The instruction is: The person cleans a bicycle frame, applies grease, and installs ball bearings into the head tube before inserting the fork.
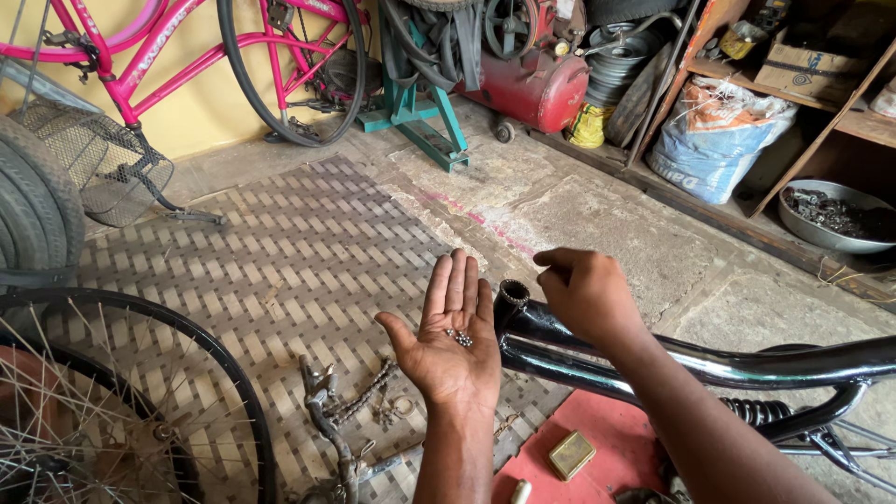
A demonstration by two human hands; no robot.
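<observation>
Down at the bottom middle of the frame, the left hand [450, 341] is held flat and palm up, fingers released, with a little cluster of small shiny steel ball bearings [458, 337] cupped in the palm. Nothing is gripped there, they're just resting loose.

Just to the right of it, the right hand [586, 291] is seen with fingertips pinched together right beside the open end of a glossy black steel bicycle frame tube [653, 355]. Whether a bearing is actually pinched can't be told, too small. The tube runs from the frame centre out to the right edge, and a black coil spring [758, 411] is tucked beneath it at lower right.

On the woven plastic floor mat [280, 252], lower centre, a greasy bicycle chain with rusty bits [359, 401] is laid out. A small brass-coloured tin [571, 455] is sat on a red sheet [607, 439] at the bottom. A black spoked bicycle wheel [112, 401] fills the lower left, a pink bicycle [187, 56] is parked at upper left, and a red compressor tank [537, 89] is seen top centre.
</observation>
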